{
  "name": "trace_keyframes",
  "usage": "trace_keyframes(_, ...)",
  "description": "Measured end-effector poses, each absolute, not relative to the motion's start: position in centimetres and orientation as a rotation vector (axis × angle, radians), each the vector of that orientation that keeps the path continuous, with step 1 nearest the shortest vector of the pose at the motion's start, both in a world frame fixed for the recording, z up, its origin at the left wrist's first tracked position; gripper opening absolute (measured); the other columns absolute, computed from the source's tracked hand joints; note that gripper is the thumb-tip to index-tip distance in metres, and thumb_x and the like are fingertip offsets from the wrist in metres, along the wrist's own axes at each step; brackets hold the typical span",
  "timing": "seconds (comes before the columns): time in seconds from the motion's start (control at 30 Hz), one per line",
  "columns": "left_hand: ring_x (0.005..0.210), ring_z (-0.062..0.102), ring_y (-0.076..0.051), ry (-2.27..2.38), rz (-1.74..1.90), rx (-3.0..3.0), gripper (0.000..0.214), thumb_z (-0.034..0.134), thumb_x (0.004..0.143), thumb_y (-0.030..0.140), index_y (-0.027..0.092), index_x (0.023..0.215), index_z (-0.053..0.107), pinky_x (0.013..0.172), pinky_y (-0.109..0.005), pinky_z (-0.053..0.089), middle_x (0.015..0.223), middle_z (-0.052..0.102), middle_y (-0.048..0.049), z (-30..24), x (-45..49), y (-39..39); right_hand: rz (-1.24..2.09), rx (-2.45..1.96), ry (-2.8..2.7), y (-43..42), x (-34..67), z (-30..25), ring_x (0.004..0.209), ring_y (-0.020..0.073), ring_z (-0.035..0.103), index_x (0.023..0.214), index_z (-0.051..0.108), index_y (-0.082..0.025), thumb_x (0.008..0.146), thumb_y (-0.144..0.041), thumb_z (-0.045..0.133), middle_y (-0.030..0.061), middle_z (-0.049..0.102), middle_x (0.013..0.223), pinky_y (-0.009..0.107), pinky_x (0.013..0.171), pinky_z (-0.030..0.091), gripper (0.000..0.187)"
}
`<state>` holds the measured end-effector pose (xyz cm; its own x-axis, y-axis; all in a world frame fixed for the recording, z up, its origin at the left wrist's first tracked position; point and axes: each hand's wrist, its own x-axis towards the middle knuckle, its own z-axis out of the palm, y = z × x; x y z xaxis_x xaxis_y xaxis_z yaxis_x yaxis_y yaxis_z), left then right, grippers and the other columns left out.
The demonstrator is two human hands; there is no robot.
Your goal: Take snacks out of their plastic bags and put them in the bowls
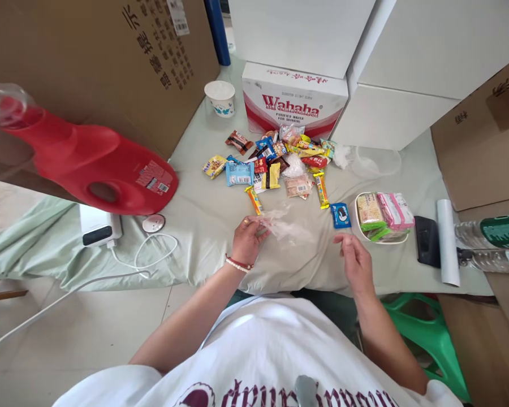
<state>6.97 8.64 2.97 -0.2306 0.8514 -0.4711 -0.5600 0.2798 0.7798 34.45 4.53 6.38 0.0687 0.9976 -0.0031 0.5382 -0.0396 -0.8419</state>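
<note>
My left hand (246, 238) pinches the edge of a clear plastic bag (290, 229), which lies crumpled across the cloth to the right. Holding nothing that I can see, my right hand (354, 260) hovers with its fingers loosely bent and a little apart. Just above it lies a small blue packet (340, 215). To its right, a white basket (382, 239) contains wrapped snacks (371, 210) in yellow and pink packaging. A mixed pile of wrapped sweets and snacks (275, 158) spreads out beyond both hands, with an orange-yellow stick packet (253, 200) close to my left fingers.
A Wahaha carton (294, 102) stands behind the pile, beside a paper cup (220, 99). At left are a large red jug (97, 164), a white charger (98, 225) and its cable. A clear plastic container (375, 163), a white roll (448, 243) and bottles (498, 232) are at right.
</note>
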Motion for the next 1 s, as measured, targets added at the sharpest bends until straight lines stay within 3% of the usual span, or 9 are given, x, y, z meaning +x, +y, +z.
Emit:
trace_keyframes(0.1, 0.091, 0.067, -0.017, 1.242, 1.334, 0.404, 0.033, 0.083, 0.07, 0.044, 0.022, 0.083, 0.062, 0.073, -0.028, 0.057, 0.095, 0.071, -0.0031, 3.2, 7.9, 8.4, 0.738, -1.586, -1.795, 7.6, 32.9, 6.0, 0.118, 0.0313, 0.061, 0.128, 0.068, -0.025, 0.092, -0.058, 0.06, 0.0119, 0.071, 0.121, 0.05, 0.103, 0.051, 0.049)
trace_keyframes(0.17, 0.096, 0.067, -0.019, 1.266, 1.336, 0.437, 0.033, 0.081, 0.073, 0.05, 0.021, 0.08, 0.066, 0.073, -0.026, 0.056, 0.096, 0.071, -0.0049, 3.1, 8.2, 8.4, 0.786, -1.574, -1.942, 9.5, 31.0, 5.4, 0.114, 0.0316, 0.061, 0.13, 0.068, -0.023, 0.085, -0.05, 0.071, 0.011, 0.073, 0.108, 0.051, 0.103, 0.051, 0.053)
trace_keyframes(0.27, 0.104, 0.068, -0.021, 1.287, 1.351, 0.395, 0.037, 0.075, 0.079, 0.057, 0.02, 0.079, 0.07, 0.073, -0.025, 0.055, 0.102, 0.074, -0.0083, 3.2, 7.4, 8.6, 0.901, -1.568, -1.969, 11.3, 29.5, 5.4, 0.091, 0.0257, 0.065, 0.109, 0.075, -0.022, 0.089, -0.036, 0.064, 0.0061, 0.069, 0.085, 0.044, 0.09, 0.056, 0.026)
trace_keyframes(0.37, 0.105, 0.069, -0.022, 1.25, 1.373, 0.344, 0.04, 0.073, 0.081, 0.06, 0.02, 0.085, 0.072, 0.074, -0.028, 0.057, 0.105, 0.075, -0.0093, 3.8, 5.6, 8.5, 0.718, -1.453, -1.958, 10.9, 30.3, 7.4, 0.091, 0.0247, 0.065, 0.098, 0.076, -0.026, 0.096, -0.034, 0.057, 0.0064, 0.068, 0.089, 0.044, 0.089, 0.057, 0.021)
trace_keyframes(0.5, 0.091, 0.073, -0.018, 1.123, 1.427, 0.345, 0.039, 0.083, 0.075, 0.052, 0.02, 0.093, 0.071, 0.078, -0.032, 0.06, 0.103, 0.076, -0.0058, 4.5, 3.3, 8.1, 0.247, -1.295, -2.049, 7.4, 32.8, 9.1, 0.107, 0.0294, 0.065, 0.107, 0.077, -0.039, 0.099, -0.028, 0.059, 0.0072, 0.069, 0.091, 0.051, 0.097, 0.055, 0.023)
trace_keyframes(0.57, 0.078, 0.072, -0.016, 1.154, 1.387, 0.367, 0.042, 0.084, 0.075, 0.053, 0.02, 0.096, 0.069, 0.068, -0.028, 0.059, 0.095, 0.074, -0.0034, 4.2, 2.6, 7.6, 0.153, -1.186, -2.14, 5.3, 33.6, 8.0, 0.105, 0.0284, 0.067, 0.112, 0.077, -0.042, 0.098, -0.021, 0.061, 0.0059, 0.071, 0.089, 0.05, 0.097, 0.057, 0.03)
trace_keyframes(0.77, 0.058, 0.064, -0.015, 1.633, 1.08, 0.64, 0.044, 0.074, 0.075, 0.061, 0.021, 0.091, 0.064, 0.047, -0.025, 0.043, 0.079, 0.064, 0.0004, 1.4, 1.5, 4.3, 0.524, -1.029, -2.479, 0.7, 34.3, 4.3, 0.112, 0.0253, 0.067, 0.115, 0.077, -0.03, 0.1, -0.015, 0.053, 0.0068, 0.076, 0.105, 0.046, 0.096, 0.062, 0.032)
trace_keyframes(0.87, 0.075, 0.066, -0.019, 1.939, 1.056, 0.938, 0.054, 0.076, 0.071, 0.054, 0.021, 0.11, 0.061, 0.056, -0.029, 0.05, 0.1, 0.065, -0.0044, 1.3, 0.6, 1.8, 0.681, -1.227, -2.282, 0.8, 35.4, 6.1, 0.111, 0.0264, 0.069, 0.116, 0.074, -0.032, 0.099, -0.027, 0.056, 0.0079, 0.073, 0.122, 0.046, 0.094, 0.062, 0.026)
trace_keyframes(1.0, 0.107, 0.061, -0.029, 2.241, 1.158, 1.497, 0.052, 0.071, 0.074, 0.037, 0.02, 0.122, 0.059, 0.088, -0.045, 0.053, 0.119, 0.06, -0.0117, 3.7, 0.0, -0.3, 0.619, -1.661, -1.755, 4.6, 36.5, 8.3, 0.1, 0.0263, 0.071, 0.116, 0.07, -0.034, 0.102, -0.042, 0.049, 0.0079, 0.072, 0.112, 0.042, 0.082, 0.061, 0.027)
